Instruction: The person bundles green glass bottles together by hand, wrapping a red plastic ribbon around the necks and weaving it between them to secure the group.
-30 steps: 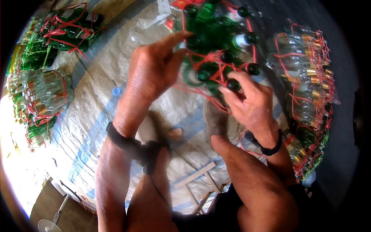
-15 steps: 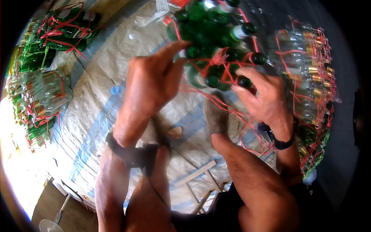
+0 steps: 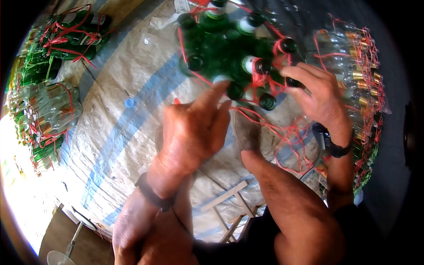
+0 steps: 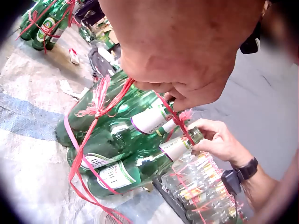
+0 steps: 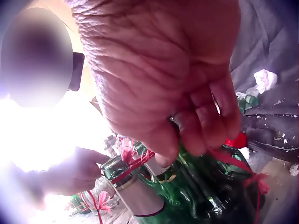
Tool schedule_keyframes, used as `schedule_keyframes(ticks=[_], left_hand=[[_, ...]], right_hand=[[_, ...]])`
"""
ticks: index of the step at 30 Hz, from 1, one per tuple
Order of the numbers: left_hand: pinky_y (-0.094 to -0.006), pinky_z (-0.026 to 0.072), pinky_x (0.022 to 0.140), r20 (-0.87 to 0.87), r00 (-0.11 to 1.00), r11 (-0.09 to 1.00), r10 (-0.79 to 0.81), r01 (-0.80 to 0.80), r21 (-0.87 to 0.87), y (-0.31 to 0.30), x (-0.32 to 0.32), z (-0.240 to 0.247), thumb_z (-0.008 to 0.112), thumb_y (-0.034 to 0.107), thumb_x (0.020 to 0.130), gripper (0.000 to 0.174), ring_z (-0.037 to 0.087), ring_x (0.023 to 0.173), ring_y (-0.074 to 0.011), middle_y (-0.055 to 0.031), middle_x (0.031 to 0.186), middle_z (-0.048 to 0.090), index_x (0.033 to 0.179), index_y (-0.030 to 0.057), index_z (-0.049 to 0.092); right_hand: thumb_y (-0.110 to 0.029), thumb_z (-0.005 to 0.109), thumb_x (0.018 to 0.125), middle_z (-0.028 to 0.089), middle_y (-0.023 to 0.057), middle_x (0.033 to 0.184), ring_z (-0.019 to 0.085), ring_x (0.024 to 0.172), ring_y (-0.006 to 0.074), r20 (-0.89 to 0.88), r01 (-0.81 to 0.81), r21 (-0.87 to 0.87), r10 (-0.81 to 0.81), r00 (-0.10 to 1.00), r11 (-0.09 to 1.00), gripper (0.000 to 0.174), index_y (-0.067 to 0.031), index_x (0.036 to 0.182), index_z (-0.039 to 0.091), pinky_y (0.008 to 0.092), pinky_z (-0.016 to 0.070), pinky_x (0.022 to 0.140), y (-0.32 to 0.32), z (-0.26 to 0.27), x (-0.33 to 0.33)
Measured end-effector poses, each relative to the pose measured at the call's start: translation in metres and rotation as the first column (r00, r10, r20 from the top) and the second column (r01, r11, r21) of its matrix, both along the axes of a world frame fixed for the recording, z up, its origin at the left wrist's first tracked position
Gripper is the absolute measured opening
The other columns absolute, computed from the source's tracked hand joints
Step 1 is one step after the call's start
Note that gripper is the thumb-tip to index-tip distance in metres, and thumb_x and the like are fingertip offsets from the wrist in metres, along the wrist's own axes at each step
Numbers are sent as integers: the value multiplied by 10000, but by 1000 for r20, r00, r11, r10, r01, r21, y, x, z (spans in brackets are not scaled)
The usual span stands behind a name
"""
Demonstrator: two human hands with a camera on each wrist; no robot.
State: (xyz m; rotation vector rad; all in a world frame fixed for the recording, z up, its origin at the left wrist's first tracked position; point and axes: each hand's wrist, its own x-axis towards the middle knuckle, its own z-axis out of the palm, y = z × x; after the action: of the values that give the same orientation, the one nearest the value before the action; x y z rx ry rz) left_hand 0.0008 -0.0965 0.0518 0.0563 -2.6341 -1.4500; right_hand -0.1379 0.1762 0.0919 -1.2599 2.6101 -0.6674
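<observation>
Red cord [image 3: 265,81] binds a bundle of green bottles [image 3: 212,42], whose necks point toward the head camera. Low on the bundle, my left hand [image 3: 194,128] has its index finger and thumb at a bottle neck. In the left wrist view my left hand [image 4: 182,51] curls its fingers at the necks, partly hiding them. My right hand [image 3: 320,95] pinches another neck at the bundle's right side; the left wrist view shows this right hand [image 4: 219,142] beside a labelled bottle [image 4: 175,148]. Seen from the right wrist, my right hand [image 5: 163,70] covers part of the bottles [image 5: 187,196].
Tied clear bottles [image 3: 344,79] lie along the right, and more green bottles [image 3: 77,37] and clear bottles [image 3: 55,104] at the left. Loose red cord [image 3: 293,137] trails on the sheet [image 3: 119,84]. A blue cap [image 3: 129,103] and a wooden frame [image 3: 225,196] are below.
The green bundle has turned and shifted, its near necks swinging right and down. My left hand has moved right and down, and my right hand has moved right with the neck it pinches.
</observation>
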Motion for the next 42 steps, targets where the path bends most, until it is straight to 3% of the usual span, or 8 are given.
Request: schedule_keyframes(ticks=[11, 14, 17, 24, 26, 27, 29, 42], left_hand=[[-256, 354, 510, -22, 1000, 999, 13, -12, 37, 0, 2, -5, 786, -5, 954, 364, 414, 516, -37, 24, 566, 425, 1313, 54, 769], [-252, 346, 513, -20, 1000, 999, 8, -8, 44, -2, 1, -7, 786, -3, 957, 353, 401, 525, -33, 29, 574, 417, 1305, 53, 776], [-249, 341, 517, -13, 1000, 999, 9, -8, 43, -3, 0, -6, 792, 2, 956, 345, 396, 532, -30, 34, 583, 412, 1297, 52, 780], [-245, 348, 523, 13, 999, 999, 45, -45, 30, -4, 0, -6, 803, 17, 954, 341, 397, 538, -29, 36, 587, 411, 1291, 69, 787], [-397, 557, 541, 91, 995, 999, 33, -37, 39, -4, 0, -3, 804, 55, 931, 333, 713, 571, -328, -162, 676, 683, 1262, 73, 768], [-397, 557, 541, 89, 995, 999, 36, -39, 38, -4, 0, -4, 804, 55, 931, 333, 713, 571, -328, -162, 676, 683, 1262, 73, 768], [-240, 355, 528, 55, 997, 996, 52, -56, 74, -2, 1, -7, 807, 21, 949, 349, 390, 542, -29, 38, 589, 405, 1293, 75, 790], [-249, 343, 538, 132, 990, 992, 56, -70, 103, -5, -3, -3, 801, 25, 949, 347, 356, 567, -26, 52, 605, 364, 1293, 76, 796]], right_hand=[[12, 803, 852, 729, 137, 1097, 723, 998, 385, 45, 85, -23, -84, 995, 996, 429, -73, 1265, 721, 453, 587, 820, -8, -2, 8], [21, 790, 863, 705, 138, 1161, 707, 1078, 370, -22, 132, 119, -131, 991, 984, 447, -71, 1295, 719, 442, 583, 891, -17, 13, 20], [-18, 817, 853, 666, 142, 1248, 672, 1164, 369, -89, 168, 2, -168, 982, 986, 484, -64, 1322, 712, 438, 562, 964, -30, 21, 32], [-27, 926, 692, 673, 127, 1391, 668, 1221, 362, -174, 132, -23, -134, 976, 991, 626, -54, 1292, 750, 449, 537, 1030, -69, 11, 50], [-94, 927, 709, 668, 102, 1350, 664, 1181, 345, -181, 192, -103, -208, 961, 976, 563, -98, 1242, 747, 468, 513, 1025, -71, -4, 50], [-92, 930, 697, 666, 97, 1364, 665, 1174, 343, -177, 203, -115, -221, 959, 972, 547, -98, 1215, 756, 474, 510, 1023, -72, -7, 51], [-92, 928, 702, 668, 95, 1360, 665, 1169, 344, -190, 206, -129, -228, 955, 970, 520, -97, 1194, 761, 473, 510, 1019, -75, -9, 52], [-106, 920, 714, 680, 103, 1327, 671, 1160, 347, -170, 193, -162, -220, 961, 968, 423, -94, 1109, 768, 476, 513, 989, -73, -15, 48]])
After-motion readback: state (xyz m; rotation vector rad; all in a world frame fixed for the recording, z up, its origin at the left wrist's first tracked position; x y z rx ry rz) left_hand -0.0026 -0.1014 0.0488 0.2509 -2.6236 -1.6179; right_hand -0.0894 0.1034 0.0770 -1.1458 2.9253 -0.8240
